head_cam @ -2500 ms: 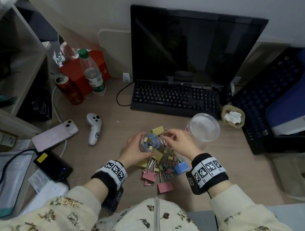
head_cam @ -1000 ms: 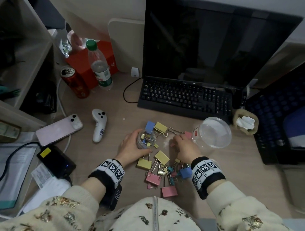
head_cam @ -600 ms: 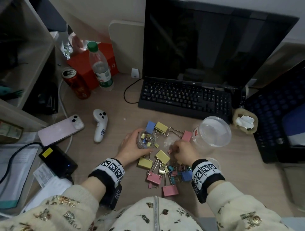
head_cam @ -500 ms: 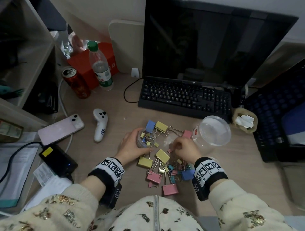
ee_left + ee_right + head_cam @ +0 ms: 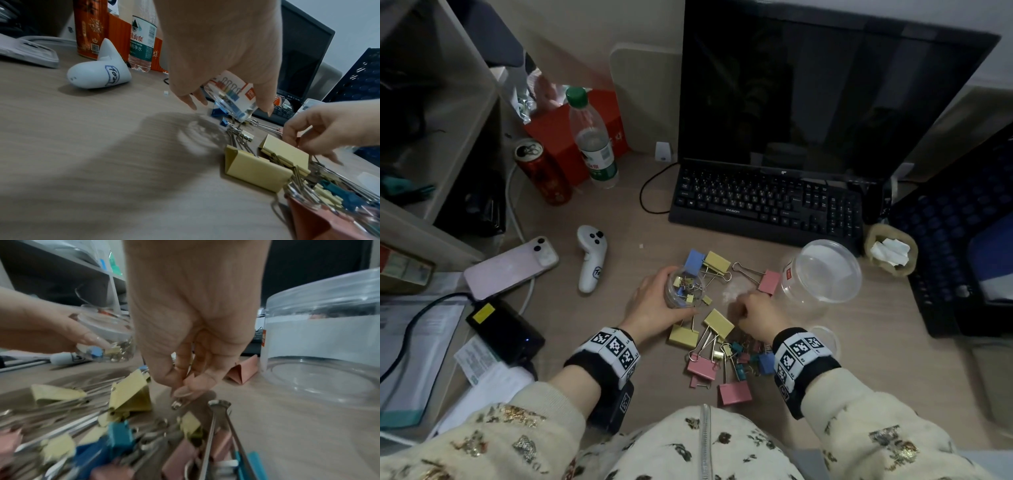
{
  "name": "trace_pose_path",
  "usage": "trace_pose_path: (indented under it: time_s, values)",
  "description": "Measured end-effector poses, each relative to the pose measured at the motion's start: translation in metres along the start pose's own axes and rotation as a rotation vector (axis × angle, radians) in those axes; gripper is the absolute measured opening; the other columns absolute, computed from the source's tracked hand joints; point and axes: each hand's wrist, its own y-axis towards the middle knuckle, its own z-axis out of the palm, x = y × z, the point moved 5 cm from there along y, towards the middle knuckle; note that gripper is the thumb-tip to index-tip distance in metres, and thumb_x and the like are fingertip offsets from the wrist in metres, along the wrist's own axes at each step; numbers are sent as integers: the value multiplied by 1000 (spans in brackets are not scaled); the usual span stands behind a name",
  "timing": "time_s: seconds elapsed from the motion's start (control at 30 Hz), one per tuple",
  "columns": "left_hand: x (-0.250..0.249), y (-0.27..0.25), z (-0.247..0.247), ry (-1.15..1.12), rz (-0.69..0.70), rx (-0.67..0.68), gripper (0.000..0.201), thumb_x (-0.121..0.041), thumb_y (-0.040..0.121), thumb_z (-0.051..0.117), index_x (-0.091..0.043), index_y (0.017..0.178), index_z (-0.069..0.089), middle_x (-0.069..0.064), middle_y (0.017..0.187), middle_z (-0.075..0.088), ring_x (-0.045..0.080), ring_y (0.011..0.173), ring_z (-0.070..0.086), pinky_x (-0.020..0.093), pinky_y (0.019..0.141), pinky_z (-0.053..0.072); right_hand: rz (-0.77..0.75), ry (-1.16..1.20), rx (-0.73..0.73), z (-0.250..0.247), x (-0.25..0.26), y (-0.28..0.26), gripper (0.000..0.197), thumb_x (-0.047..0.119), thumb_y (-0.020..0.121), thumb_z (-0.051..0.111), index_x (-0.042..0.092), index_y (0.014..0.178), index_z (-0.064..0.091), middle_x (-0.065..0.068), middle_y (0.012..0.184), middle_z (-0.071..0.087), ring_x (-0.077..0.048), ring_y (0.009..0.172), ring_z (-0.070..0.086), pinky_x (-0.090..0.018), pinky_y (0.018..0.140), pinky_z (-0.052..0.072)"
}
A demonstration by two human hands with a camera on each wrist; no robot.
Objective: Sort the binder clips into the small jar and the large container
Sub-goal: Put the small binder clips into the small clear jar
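Note:
My left hand (image 5: pixel 654 303) grips the small clear jar (image 5: pixel 685 287), tilted, with several small clips inside; the jar (image 5: pixel 109 340) also shows in the right wrist view. My right hand (image 5: pixel 755 317) hovers over the top of the clip pile (image 5: pixel 722 356), and its fingertips (image 5: pixel 185 391) pinch a small pinkish clip (image 5: pixel 177 403) by its silver handle. The large clear container (image 5: pixel 823 274) stands open and empty just right of that hand. Big yellow clips (image 5: pixel 255 168), pink ones (image 5: pixel 734 393) and small blue ones lie loose on the desk.
A black keyboard (image 5: pixel 767 202) and monitor (image 5: pixel 825 85) stand behind the clips. A white controller (image 5: pixel 590 260), pink phone (image 5: pixel 512 265), red can (image 5: pixel 544 174) and water bottle (image 5: pixel 592 137) sit to the left. A dark mesh rack (image 5: pixel 962 233) borders the right.
My right hand has come away from the jar mouth down to the pile and now pinches a small clip. My left hand keeps holding the jar in place.

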Motion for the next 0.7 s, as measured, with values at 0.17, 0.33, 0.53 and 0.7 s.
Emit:
trace_pose_path:
  time_s: [0.17, 0.33, 0.53, 0.7]
  values:
    - [4, 0, 3, 8, -5, 1, 86, -60, 53, 82, -43, 127, 40, -5, 129, 51, 17, 121, 43, 46, 104, 41, -64, 247, -198, -38, 20, 3, 18, 9, 90, 60, 15, 105, 65, -2, 105, 66, -16, 93, 63, -31, 84, 55]
    - [-1, -1, 6, -4, 9, 19, 89, -68, 50, 75, -41, 128, 41, -5, 128, 52, 18, 120, 45, 46, 101, 43, -248, 527, -190, -59, 64, 0, 28, 23, 88, 68, 19, 115, 64, 6, 105, 68, -7, 94, 65, -22, 83, 53]
    - [15, 1, -10, -14, -38, -68, 88, -68, 51, 77, -40, 127, 42, -7, 127, 54, 15, 120, 46, 43, 101, 43, -30, 263, -192, -42, 40, 18, 24, 16, 90, 57, 17, 113, 64, 0, 107, 67, -18, 98, 63, -35, 87, 53]
    - [25, -3, -20, -29, -78, -146, 83, -62, 59, 79, -38, 129, 41, -8, 132, 51, 15, 127, 41, 38, 106, 37, 41, 119, -27, -5, 38, 25, 48, 46, 77, 70, 21, 116, 58, 1, 108, 62, -18, 96, 60, -36, 81, 54]
